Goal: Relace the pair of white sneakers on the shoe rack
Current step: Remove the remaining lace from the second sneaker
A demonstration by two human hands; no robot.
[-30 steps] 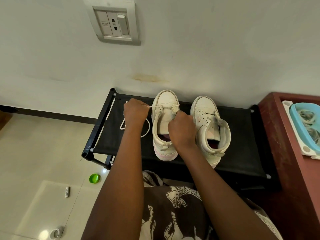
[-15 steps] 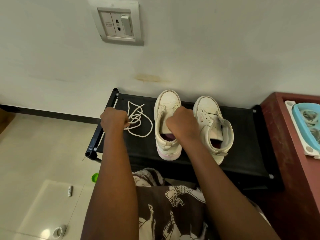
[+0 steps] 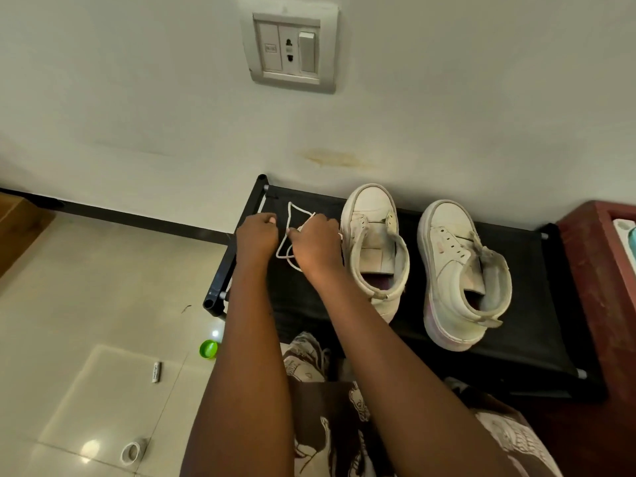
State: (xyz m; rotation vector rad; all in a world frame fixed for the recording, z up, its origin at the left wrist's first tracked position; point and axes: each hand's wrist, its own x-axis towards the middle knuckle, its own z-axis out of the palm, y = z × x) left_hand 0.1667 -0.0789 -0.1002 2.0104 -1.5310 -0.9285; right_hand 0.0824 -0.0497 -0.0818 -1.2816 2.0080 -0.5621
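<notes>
Lace (image 3: pixel 293 213) pinched in right grip (image 3: pixel 317 245) near left edge of rack (image 3: pixel 537 304); left grip (image 3: pixel 256 236) unclear.

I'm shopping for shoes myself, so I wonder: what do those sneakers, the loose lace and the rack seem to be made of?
Sneakers: smooth off-white leather or imitation, matt and scuffed, with punched eyelets and thick rubbery-looking soles.
Lace: thin white cord, probably cotton or polyester; it lies in limp loops.
Rack: taut black fabric shelf between black tubes, metal or plastic, unclear.
</notes>
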